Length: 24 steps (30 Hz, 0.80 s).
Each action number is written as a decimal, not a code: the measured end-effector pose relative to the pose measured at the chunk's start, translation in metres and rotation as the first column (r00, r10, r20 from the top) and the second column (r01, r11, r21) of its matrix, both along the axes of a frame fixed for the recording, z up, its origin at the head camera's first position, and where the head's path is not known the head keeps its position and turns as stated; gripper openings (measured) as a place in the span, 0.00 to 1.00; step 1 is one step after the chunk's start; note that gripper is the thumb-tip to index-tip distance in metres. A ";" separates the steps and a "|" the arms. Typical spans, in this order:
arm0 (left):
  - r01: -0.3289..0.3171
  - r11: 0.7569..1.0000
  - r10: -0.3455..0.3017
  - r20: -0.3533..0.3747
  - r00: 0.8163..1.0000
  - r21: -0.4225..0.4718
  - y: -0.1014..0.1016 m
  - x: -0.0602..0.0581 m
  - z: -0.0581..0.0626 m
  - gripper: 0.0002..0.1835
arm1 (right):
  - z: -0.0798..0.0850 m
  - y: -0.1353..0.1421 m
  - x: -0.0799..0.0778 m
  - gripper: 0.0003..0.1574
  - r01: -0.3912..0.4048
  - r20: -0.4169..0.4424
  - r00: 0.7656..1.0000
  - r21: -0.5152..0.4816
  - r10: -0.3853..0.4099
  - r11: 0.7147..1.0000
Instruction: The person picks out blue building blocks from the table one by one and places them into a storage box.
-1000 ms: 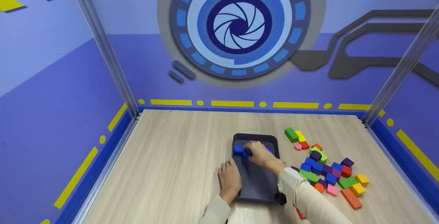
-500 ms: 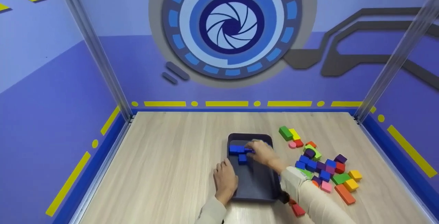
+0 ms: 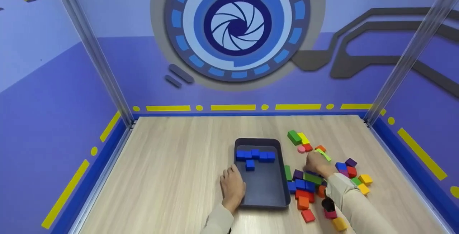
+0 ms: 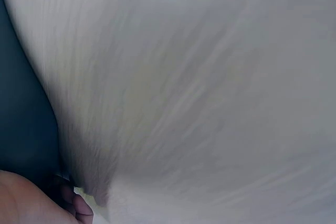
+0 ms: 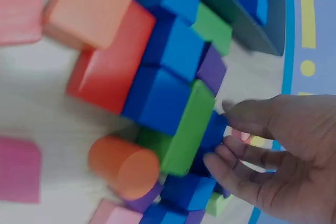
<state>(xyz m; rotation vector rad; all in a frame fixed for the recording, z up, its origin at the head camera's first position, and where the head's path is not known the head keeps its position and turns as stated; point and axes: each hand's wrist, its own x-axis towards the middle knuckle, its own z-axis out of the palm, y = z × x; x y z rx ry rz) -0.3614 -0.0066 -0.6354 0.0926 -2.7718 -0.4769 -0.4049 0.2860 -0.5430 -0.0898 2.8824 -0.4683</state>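
In the head view, my left hand (image 3: 233, 186) rests along the left wall of a dark grey tray (image 3: 265, 189), its fingers pointing away from me. The left wrist view catches part of that hand (image 4: 26, 203) beside the dark tray wall (image 4: 23, 98). Inside the tray, several blue blocks (image 3: 270, 156) form a row near the far end, with one blue block (image 3: 250, 165) just in front. Over the pile to the right is my right hand (image 3: 318, 164). In the right wrist view, its thumb and fingertips lie apart, right at a blue block (image 5: 212, 132) behind a green block (image 5: 189, 129).
Coloured wooden blocks crowd the table right of the tray, among them red (image 5: 113, 59) and orange ones and an orange cylinder (image 5: 126, 166). Two yellow-orange blocks (image 3: 365, 180) lie farther right. Printed panels and metal posts (image 3: 405, 55) enclose the wooden table (image 3: 172, 162).
My right hand has let go of a blue block in the tray and moved right to the pile. The blue row in the tray shows in full now. The left hand stays at the tray.
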 end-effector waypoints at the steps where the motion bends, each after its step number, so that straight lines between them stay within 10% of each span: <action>1: -0.004 1.000 0.004 -0.001 1.000 0.002 -0.001 0.000 0.001 0.32 | 0.000 0.000 0.000 0.11 0.008 0.012 1.000 -0.003 -0.008 1.000; 15: -0.010 1.000 0.010 -0.017 1.000 0.005 -0.003 -0.001 -0.008 0.31 | -0.007 -0.012 -0.002 0.12 0.016 -0.038 0.999 -0.098 -0.020 0.995; 24: -0.003 1.000 0.003 -0.050 0.999 0.005 0.003 -0.003 -0.008 0.30 | 0.021 -0.037 -0.003 0.13 -0.022 -0.268 0.963 -0.096 -0.005 0.995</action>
